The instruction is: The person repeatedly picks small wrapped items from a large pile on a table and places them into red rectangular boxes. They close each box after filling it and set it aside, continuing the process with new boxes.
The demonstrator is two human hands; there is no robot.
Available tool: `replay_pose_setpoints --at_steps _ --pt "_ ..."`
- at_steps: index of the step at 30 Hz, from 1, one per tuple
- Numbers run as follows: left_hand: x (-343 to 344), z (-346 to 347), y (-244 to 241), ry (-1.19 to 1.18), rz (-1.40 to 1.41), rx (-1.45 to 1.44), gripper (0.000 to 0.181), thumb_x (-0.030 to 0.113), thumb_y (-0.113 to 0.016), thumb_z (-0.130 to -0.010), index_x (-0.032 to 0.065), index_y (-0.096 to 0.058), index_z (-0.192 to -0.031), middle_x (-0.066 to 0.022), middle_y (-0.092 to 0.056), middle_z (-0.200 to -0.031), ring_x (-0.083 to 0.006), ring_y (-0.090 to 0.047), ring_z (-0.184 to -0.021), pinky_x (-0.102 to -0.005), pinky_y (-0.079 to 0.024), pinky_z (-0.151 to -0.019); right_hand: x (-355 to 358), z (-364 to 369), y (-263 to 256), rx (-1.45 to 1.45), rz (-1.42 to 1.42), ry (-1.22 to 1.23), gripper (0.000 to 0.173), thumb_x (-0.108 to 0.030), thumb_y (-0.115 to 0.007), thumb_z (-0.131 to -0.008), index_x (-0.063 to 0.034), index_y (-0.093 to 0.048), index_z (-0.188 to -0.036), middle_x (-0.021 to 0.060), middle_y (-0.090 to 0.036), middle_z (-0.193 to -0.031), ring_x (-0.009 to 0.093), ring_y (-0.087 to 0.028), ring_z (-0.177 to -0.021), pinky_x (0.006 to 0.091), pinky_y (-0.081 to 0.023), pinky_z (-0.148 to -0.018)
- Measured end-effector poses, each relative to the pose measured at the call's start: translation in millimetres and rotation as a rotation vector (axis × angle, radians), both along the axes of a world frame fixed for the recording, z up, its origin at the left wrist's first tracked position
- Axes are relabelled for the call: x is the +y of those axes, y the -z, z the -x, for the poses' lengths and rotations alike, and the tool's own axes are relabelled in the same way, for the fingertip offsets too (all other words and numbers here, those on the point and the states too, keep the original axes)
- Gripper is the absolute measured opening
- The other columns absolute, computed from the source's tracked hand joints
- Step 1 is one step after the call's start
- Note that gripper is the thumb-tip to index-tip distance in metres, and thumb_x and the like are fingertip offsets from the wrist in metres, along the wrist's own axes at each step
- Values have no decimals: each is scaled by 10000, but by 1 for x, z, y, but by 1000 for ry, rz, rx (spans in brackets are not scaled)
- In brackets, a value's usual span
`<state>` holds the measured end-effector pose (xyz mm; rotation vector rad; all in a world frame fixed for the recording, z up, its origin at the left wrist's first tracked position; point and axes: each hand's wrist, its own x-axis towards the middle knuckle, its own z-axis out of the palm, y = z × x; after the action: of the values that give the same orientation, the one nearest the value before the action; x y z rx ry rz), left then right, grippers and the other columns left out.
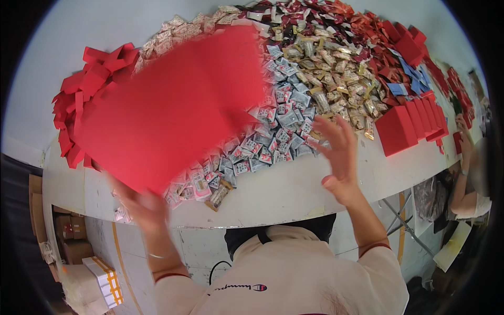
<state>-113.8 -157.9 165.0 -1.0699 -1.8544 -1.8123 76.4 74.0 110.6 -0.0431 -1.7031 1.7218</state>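
My left hand (143,204) grips the lower corner of a large red paper box (169,106), blurred and raised over the table. Its panels look partly folded, and my fingers are mostly hidden behind it. Fingers spread, my right hand (338,157) hovers with nothing in it near the front edge of the snack piles. Just left of it lie silver-and-pink wrapped sweets (283,118). Beyond it are gold-wrapped snacks (334,75). A single gold-wrapped snack (219,195) and some pink packets (193,185) lie near the table's front edge.
Red folded boxes (92,78) are heaped at left, and upright red boxes (397,130) line up at right beside blue packets (413,78). Cream packets (173,33) and dark red packets (299,15) lie behind. Another person's arm (464,157) is at far right. Cartons (75,236) stand below the table (283,197).
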Motion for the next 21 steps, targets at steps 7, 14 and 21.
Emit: replay_pose_setpoints --at_steps 7,14,21 --pt "29 -69 75 960 -238 -1542 705 347 -562 -758 79 -261 -1337 -79 -362 -1324 -262 -423 -1174 -428 -391 -929 23 -33 -21 52 -455 -242 1238 -570 -775 -471 -110 -88 -1392 200 -121 -1414 342 -145 -1311 494 -215 -1008" --pt "72 -99 87 1157 79 -1433 806 221 -629 -748 121 -132 -1375 -89 -285 -1365 -242 -352 -1230 -455 -355 -958 10 -68 -31 88 -397 110 975 -318 -702 -674 -148 -58 -1386 296 -195 -1361 422 -282 -1240 514 -265 -987" --pt "78 -63 59 985 283 -345 989 228 -730 -685 49 -42 -1374 -220 -162 -1399 -334 -209 -1299 -427 -222 -1028 31 -49 -81 -222 -580 -382 475 114 -427 -686 41 -499 -1150 257 -428 -1229 375 -442 -1128 416 -345 -938"
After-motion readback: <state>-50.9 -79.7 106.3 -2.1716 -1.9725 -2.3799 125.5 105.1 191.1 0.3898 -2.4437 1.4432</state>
